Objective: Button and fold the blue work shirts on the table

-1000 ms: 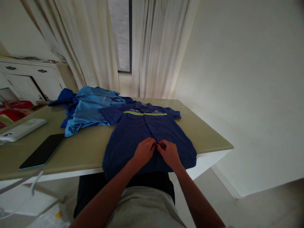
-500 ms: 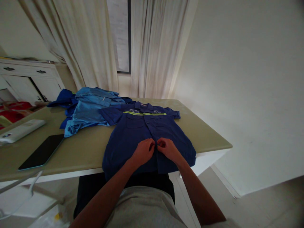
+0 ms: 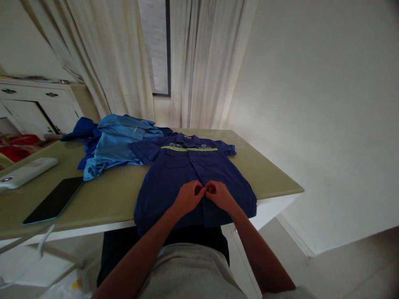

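A dark blue short-sleeved work shirt (image 3: 174, 178) lies face up in front of me, collar away from me and hem hanging over the table's near edge. Yellow stripes cross its chest, with pale lettering above them. My left hand (image 3: 190, 195) pinches the front opening at the lower middle of the shirt. Right beside it, my right hand (image 3: 217, 193) is closed on the other side of the opening, the fingertips of both hands touching or nearly so. Whatever small part sits between the fingertips is hidden.
Light blue and dark blue garments (image 3: 115, 137) lie heaped at the back left of the table (image 3: 271, 178). A dark tablet-like slab (image 3: 52, 200) and a white oblong device (image 3: 29, 172) rest at the left. A white cable (image 3: 43, 241) hangs near the front left edge.
My fingertips have come closer together at the shirt's front opening, the left hand shifting slightly. The shirt itself lies as before.
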The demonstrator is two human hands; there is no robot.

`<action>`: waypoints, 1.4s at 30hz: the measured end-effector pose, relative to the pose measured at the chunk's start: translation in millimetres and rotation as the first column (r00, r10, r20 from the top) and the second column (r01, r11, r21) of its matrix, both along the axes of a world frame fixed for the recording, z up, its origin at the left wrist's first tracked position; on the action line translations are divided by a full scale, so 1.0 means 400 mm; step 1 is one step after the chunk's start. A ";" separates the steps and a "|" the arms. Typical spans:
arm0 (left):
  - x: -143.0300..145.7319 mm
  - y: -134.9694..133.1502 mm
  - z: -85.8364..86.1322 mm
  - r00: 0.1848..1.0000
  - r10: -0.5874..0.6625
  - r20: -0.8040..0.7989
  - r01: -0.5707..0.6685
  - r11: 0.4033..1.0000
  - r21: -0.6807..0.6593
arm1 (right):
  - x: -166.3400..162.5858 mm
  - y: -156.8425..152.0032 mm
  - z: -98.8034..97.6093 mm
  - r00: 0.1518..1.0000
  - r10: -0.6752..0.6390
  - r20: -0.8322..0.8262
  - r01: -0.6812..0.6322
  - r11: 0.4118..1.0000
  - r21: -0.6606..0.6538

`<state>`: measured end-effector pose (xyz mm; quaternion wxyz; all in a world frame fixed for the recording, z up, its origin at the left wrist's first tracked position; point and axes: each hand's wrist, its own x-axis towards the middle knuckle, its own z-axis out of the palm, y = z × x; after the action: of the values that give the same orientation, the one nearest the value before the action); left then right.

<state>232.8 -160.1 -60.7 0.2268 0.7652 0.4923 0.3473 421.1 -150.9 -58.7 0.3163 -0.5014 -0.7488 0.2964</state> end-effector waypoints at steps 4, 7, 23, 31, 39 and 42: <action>0.000 0.004 -0.003 0.999 0.004 0.034 -0.002 0.999 -0.048 | -0.001 -0.004 -0.003 1.000 -0.003 0.005 0.002 0.999 0.034; -0.003 0.008 -0.008 0.999 0.014 0.043 -0.011 0.997 -0.078 | -0.002 -0.005 -0.002 1.000 -0.005 -0.001 0.005 0.999 0.043; -0.010 0.020 -0.011 0.998 -0.001 0.055 0.008 0.992 -0.125 | -0.003 -0.018 0.003 1.000 -0.024 -0.001 0.024 0.998 0.057; -0.015 0.023 -0.020 0.991 0.022 0.130 -0.003 0.990 -0.140 | 0.000 -0.008 -0.005 1.000 -0.005 -0.008 0.006 0.999 0.034; -0.011 0.008 -0.009 0.997 -0.015 -0.079 0.011 0.999 -0.052 | 0.001 -0.012 0.005 0.999 0.043 0.017 -0.044 0.998 0.033; -0.013 -0.002 0.000 0.971 0.079 -0.225 -0.070 0.996 0.048 | -0.006 -0.007 0.022 0.996 0.042 0.083 -0.046 0.998 0.039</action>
<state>227.7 -160.7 -60.9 0.1406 0.7852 0.5363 0.2757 418.9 -153.8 -50.0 0.2889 -0.4899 -0.7780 0.2670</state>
